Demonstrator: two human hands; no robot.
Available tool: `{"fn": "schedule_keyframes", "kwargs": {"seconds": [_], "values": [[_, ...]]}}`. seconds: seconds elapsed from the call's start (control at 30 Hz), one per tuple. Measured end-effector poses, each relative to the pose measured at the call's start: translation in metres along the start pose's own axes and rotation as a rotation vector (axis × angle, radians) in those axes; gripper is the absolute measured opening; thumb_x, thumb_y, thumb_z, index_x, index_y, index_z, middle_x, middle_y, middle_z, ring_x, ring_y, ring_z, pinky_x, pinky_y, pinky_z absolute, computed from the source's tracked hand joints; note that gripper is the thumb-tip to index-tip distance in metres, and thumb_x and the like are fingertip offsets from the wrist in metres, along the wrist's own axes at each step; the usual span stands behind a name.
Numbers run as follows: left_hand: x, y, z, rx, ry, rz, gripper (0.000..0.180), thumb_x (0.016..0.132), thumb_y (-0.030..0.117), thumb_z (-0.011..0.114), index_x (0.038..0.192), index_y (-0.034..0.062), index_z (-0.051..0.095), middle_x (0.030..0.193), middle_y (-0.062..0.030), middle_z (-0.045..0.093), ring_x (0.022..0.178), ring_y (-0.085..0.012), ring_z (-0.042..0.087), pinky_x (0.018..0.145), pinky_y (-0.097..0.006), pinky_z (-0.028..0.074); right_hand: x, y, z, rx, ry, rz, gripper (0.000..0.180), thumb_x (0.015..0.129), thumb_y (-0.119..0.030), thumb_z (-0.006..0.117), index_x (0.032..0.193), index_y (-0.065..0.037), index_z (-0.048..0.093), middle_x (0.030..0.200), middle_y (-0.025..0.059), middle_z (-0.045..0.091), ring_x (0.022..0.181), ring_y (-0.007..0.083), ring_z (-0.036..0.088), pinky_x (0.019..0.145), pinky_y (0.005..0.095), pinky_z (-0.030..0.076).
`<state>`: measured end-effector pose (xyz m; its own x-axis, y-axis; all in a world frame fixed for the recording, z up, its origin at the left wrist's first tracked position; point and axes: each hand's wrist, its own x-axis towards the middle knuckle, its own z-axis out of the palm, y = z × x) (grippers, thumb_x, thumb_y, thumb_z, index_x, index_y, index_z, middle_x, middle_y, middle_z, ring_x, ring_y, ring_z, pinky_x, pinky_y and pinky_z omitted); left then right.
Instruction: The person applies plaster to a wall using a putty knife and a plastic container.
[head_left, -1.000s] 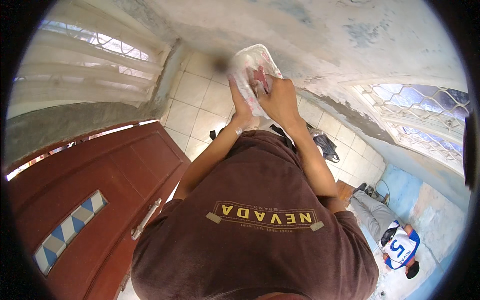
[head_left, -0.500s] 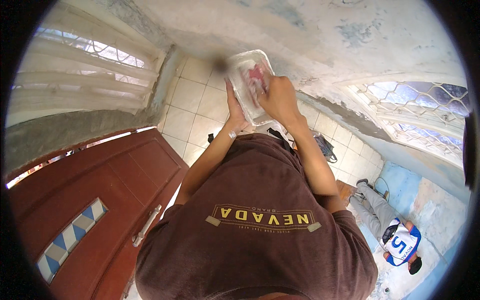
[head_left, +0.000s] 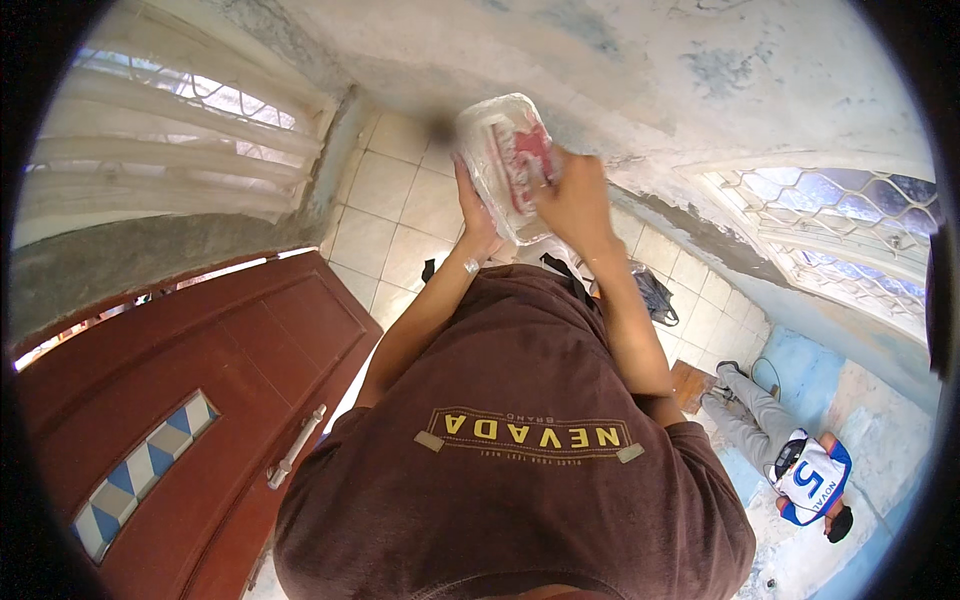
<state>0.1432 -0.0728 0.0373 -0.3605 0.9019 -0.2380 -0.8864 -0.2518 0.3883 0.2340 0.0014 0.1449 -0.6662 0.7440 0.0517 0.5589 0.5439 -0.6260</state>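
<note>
My left hand [head_left: 477, 215] supports a whitish, rectangular plastic tub [head_left: 481, 172] by its left side, out in front of my body. Its inside is smeared with white paste. Over the tub's right side, my right hand [head_left: 580, 205] is closed on a red putty scraper [head_left: 532, 148]. The scraper's blade lies inside the tub, with a ridge of white paste [head_left: 512, 165] beside it. My fingers cover its handle, and that hand is slightly blurred.
A patchy, peeling wall [head_left: 640, 110] stands ahead, with a grilled window [head_left: 850, 210] to the right. At left is a brown door [head_left: 230, 370] with a metal handle. A dark bag [head_left: 655, 298] lies on the tiles. Another person [head_left: 800, 470] stands at the lower right.
My right hand has shifted a little to the right with the scraper. A ridge of white paste now shows more clearly in the tub, which has tilted slightly.
</note>
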Motion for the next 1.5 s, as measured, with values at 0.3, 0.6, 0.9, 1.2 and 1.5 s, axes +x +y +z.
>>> {"fn": "schedule_keyframes", "kwargs": {"seconds": [0.3, 0.6, 0.9, 1.2, 1.5], "values": [[0.003, -0.006, 0.002, -0.020, 0.002, -0.038, 0.084, 0.095, 0.074, 0.027, 0.154, 0.0132, 0.028, 0.150, -0.0138, 0.041, 0.137, -0.0310, 0.043, 0.115, -0.048, 0.036, 0.000, -0.002, 0.015, 0.021, -0.058, 0.031, 0.023, 0.083, -0.019, 0.064, 0.087, 0.004, 0.068, 0.074, 0.0298, 0.063, 0.072, 0.0482, 0.064, 0.072, 0.0521, 0.053], [0.006, 0.009, -0.006, -0.091, -0.104, -0.104, 0.084, 0.096, 0.073, 0.025, 0.152, 0.0112, 0.032, 0.147, -0.0162, 0.045, 0.133, -0.0313, 0.049, 0.113, -0.046, 0.041, -0.003, 0.006, -0.026, 0.262, 0.109, 0.174, 0.019, 0.086, -0.016, 0.066, 0.094, 0.001, 0.070, 0.069, 0.0217, 0.066, 0.060, 0.0414, 0.061, 0.060, 0.0454, 0.048], [0.022, 0.000, -0.013, -0.094, -0.061, -0.106, 0.082, 0.096, 0.072, 0.026, 0.150, 0.0101, 0.034, 0.143, -0.0158, 0.048, 0.130, -0.0308, 0.051, 0.110, -0.047, 0.044, -0.013, 0.051, -0.019, 0.398, 0.060, 0.254, 0.017, 0.092, -0.012, 0.065, 0.101, 0.000, 0.071, 0.079, 0.0153, 0.071, 0.072, 0.0258, 0.065, 0.065, 0.0348, 0.051], [0.049, -0.020, -0.025, 0.013, -0.012, -0.212, 0.078, 0.097, 0.070, 0.030, 0.149, 0.0116, 0.034, 0.143, -0.0140, 0.048, 0.127, -0.0321, 0.053, 0.105, -0.052, 0.047, -0.080, 0.135, -0.006, 1.739, 0.532, 0.728, 0.031, 0.093, -0.017, 0.066, 0.119, -0.002, 0.064, 0.118, 0.0050, 0.067, 0.102, 0.0154, 0.064, 0.086, 0.0324, 0.053], [0.062, -0.001, -0.069, 0.094, 0.151, -0.153, 0.073, 0.096, 0.070, 0.036, 0.148, 0.0181, 0.038, 0.143, -0.0082, 0.051, 0.129, -0.0327, 0.052, 0.108, -0.055, 0.043, -0.058, 0.319, 0.038, 1.977, 0.782, 0.660, 0.027, 0.095, -0.006, 0.057, 0.119, 0.005, 0.060, 0.103, 0.0100, 0.064, 0.099, 0.0210, 0.063, 0.090, 0.0359, 0.053]]}}
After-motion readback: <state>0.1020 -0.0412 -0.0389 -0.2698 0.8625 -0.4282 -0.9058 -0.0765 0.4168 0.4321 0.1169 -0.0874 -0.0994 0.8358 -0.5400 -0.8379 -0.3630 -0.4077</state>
